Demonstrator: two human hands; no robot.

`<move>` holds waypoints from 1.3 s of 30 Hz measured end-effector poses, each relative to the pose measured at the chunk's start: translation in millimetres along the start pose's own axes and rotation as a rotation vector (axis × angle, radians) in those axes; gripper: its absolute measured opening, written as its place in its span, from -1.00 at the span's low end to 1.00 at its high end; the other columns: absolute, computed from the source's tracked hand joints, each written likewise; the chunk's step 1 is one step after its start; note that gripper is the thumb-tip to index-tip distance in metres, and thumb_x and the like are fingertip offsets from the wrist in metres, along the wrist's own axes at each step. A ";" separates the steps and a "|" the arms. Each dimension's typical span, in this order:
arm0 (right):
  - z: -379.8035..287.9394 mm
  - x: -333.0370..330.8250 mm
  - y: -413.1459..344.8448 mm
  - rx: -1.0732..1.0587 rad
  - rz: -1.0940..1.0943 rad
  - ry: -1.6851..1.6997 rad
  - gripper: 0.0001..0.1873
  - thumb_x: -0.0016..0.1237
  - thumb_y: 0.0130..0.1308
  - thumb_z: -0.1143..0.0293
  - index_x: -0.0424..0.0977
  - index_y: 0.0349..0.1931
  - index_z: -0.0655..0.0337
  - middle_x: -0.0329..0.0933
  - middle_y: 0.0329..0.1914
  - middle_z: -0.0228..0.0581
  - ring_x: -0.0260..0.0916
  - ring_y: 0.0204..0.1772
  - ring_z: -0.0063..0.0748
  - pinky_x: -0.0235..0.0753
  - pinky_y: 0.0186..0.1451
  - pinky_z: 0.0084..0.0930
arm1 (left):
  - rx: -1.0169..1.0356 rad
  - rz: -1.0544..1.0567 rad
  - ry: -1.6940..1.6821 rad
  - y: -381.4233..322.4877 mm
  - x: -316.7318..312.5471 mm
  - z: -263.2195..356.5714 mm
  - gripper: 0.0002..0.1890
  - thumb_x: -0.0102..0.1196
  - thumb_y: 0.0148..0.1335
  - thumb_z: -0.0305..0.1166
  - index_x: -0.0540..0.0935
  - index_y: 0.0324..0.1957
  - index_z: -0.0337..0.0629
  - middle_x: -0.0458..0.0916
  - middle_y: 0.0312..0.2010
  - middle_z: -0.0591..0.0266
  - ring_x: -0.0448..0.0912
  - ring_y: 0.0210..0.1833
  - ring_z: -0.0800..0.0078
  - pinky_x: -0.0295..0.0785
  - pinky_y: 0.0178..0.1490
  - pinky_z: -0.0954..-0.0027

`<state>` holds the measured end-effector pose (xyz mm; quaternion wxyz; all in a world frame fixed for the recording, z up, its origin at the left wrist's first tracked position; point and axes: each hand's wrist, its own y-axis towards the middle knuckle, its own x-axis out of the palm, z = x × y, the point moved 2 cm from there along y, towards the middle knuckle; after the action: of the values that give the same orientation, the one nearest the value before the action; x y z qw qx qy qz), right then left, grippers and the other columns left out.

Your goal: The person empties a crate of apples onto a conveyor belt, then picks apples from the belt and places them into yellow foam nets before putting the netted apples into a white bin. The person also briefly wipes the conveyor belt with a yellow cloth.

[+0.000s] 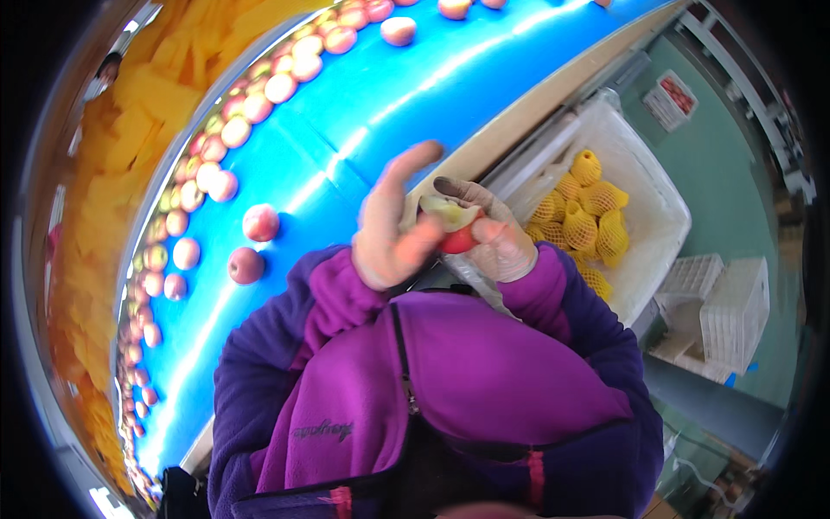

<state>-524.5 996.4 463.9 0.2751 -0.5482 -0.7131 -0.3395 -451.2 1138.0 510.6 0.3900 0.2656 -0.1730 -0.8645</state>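
Note:
My gloved right hand [500, 228] holds a red apple [459, 240] in front of my chest, with the thumb against its side and dark-stained fingertips behind it. A pale yellow-green, thin piece [449, 211] lies over the apple's top; its kind cannot be told. My gloved left hand [397, 220] is blurred, at the apple's left, its fingers and thumb spread wide. The thumb overlaps the apple's left edge in view; contact is unclear. Two loose apples, one upper [260, 222] and one lower [246, 265], lie on the blue surface to the left.
Many apples [235, 132] line the far rim of the curved blue surface [305, 149]. At right, a lined white bin [655, 188] holds yellow foam-netted fruit [579, 224]. White crates [736, 314] stand beyond it; another crate [671, 100] holds red fruit. Orange-yellow material [130, 143] lies beyond the rim.

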 end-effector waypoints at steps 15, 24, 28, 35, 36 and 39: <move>7.0 15.9 -1.3 0.102 -0.195 0.415 0.01 0.29 -0.05 -0.13 0.13 0.28 0.28 0.42 0.12 -0.02 0.47 0.13 -0.05 0.60 0.09 -0.36 | -0.567 0.404 -0.424 -36.2 -4.3 -100.8 -0.55 -0.05 0.37 -0.44 0.29 0.25 -0.38 0.50 0.05 0.03 0.49 0.04 0.39 0.36 0.19 0.39; -6.6 50.8 5.1 0.110 -0.436 0.468 0.07 0.26 -0.03 -0.13 0.05 0.31 0.40 0.44 0.03 -0.01 0.49 0.02 -0.25 0.54 0.03 -0.42 | -0.510 0.225 -0.428 -50.2 2.1 -106.9 -0.55 -0.04 0.35 -0.54 0.29 0.26 -0.37 0.49 0.06 0.07 0.45 0.14 0.40 0.29 0.26 0.39; -32.9 100.3 -11.6 0.216 -0.869 0.411 -0.17 0.10 0.18 0.29 -0.02 0.32 0.56 0.47 -0.11 0.00 0.48 -0.11 -0.38 0.49 -0.02 -0.49 | -0.416 0.173 -0.224 -48.9 1.0 -104.0 -0.56 -0.02 0.35 -0.51 0.31 0.25 -0.37 0.52 0.03 0.07 0.46 0.12 0.40 0.29 0.26 0.37; -45.3 137.4 -0.3 0.073 -1.059 0.413 -0.12 0.21 0.10 0.39 -0.03 0.31 0.60 0.47 -0.06 -0.03 0.46 -0.04 -0.40 0.44 0.03 -0.52 | -0.444 0.155 -0.209 -47.0 1.8 -102.7 -0.55 -0.01 0.34 -0.52 0.31 0.25 -0.37 0.52 0.03 0.08 0.46 0.11 0.40 0.29 0.25 0.38; -43.3 135.3 -0.9 0.091 -1.055 0.457 -0.10 0.22 0.09 0.40 -0.04 0.31 0.62 0.47 -0.06 -0.02 0.46 -0.04 -0.40 0.44 0.04 -0.53 | -0.435 0.155 -0.206 -46.1 2.5 -102.8 -0.55 -0.01 0.34 -0.52 0.31 0.25 -0.37 0.52 0.03 0.08 0.46 0.11 0.40 0.30 0.24 0.38; -36.4 130.1 -4.7 0.179 -1.030 0.646 -0.05 0.27 0.06 0.43 -0.07 0.31 0.65 0.46 -0.03 -0.01 0.45 -0.02 -0.40 0.44 0.05 -0.54 | -0.459 0.157 -0.151 -45.0 3.7 -100.8 -0.56 -0.01 0.33 -0.52 0.32 0.24 -0.37 0.53 0.01 0.09 0.47 0.10 0.40 0.31 0.23 0.37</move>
<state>-560.6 1044.4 585.0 0.3229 0.0229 -0.7928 -0.5164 -419.6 1154.5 406.1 0.4919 0.0904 -0.0210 -0.8657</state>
